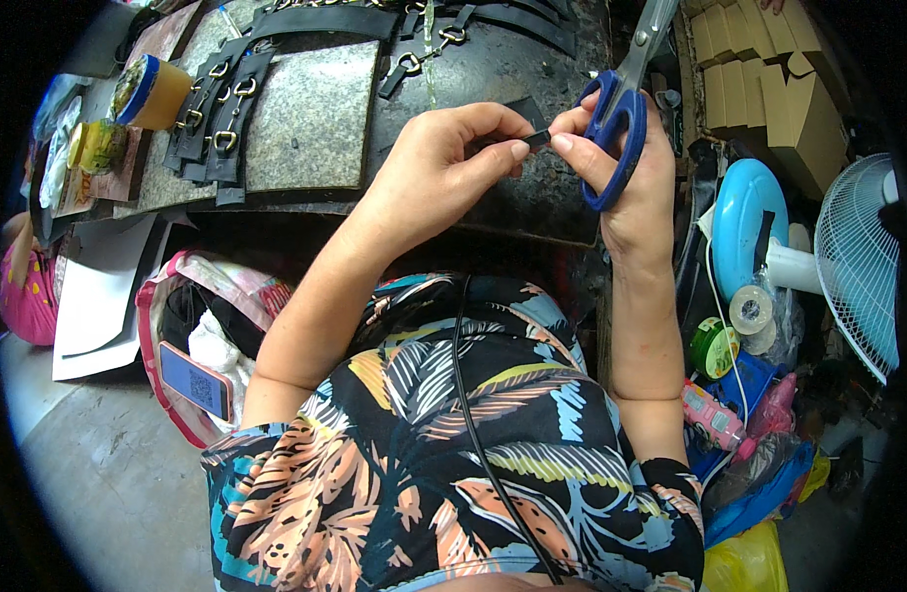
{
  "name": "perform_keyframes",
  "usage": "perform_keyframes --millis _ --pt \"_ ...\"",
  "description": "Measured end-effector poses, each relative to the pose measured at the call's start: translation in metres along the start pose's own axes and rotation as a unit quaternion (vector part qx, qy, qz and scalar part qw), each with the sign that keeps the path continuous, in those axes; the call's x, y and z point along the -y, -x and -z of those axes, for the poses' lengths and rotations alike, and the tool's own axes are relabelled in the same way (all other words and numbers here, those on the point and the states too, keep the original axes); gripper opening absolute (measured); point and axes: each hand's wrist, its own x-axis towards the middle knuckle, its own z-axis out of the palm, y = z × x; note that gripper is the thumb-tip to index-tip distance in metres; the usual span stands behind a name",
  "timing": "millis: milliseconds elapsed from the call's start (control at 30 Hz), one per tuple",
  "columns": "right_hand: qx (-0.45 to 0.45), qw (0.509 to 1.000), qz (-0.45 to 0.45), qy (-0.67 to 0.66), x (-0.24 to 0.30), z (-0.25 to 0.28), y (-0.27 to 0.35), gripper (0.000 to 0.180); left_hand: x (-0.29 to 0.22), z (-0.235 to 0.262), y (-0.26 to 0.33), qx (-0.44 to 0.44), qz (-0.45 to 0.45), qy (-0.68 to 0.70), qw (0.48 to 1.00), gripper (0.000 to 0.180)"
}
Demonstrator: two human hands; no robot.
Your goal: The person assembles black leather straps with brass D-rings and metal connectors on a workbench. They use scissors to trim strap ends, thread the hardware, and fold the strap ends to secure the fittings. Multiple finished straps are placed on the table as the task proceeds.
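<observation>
Scissors (619, 109) upright, blades probably away

Small black strap piece (535, 137) pinched between fingertips; blue-handled scissors (619, 118) upright, blades up.

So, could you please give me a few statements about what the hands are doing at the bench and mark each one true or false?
1. The right hand has blue-handled scissors hooked on its fingers. True.
2. Both hands pinch a small black strip between their fingertips. True.
3. The left hand rests flat on the grey stone slab. False: it is raised, holding the strip, right of the slab.
4. The scissor blades point down toward the person's lap. False: they point up, away from the person.
5. Black straps with metal buckles lie left of the slab. True.
6. The white fan stands on the person's left. False: it is on the right.
</observation>
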Motion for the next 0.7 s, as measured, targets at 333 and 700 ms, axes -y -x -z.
perform_keyframes --millis 333,700 --pt "0.022 0.991 -0.065 -0.119 -0.003 0.004 -0.006 0.043 -0.008 0.005 -0.001 0.015 -0.004 0.081 0.997 0.018" --pt "0.036 0.978 -0.111 -0.172 -0.009 -0.008 0.005 0.045 -0.001 0.014 0.002 0.023 0.021 0.055 0.998 0.012"
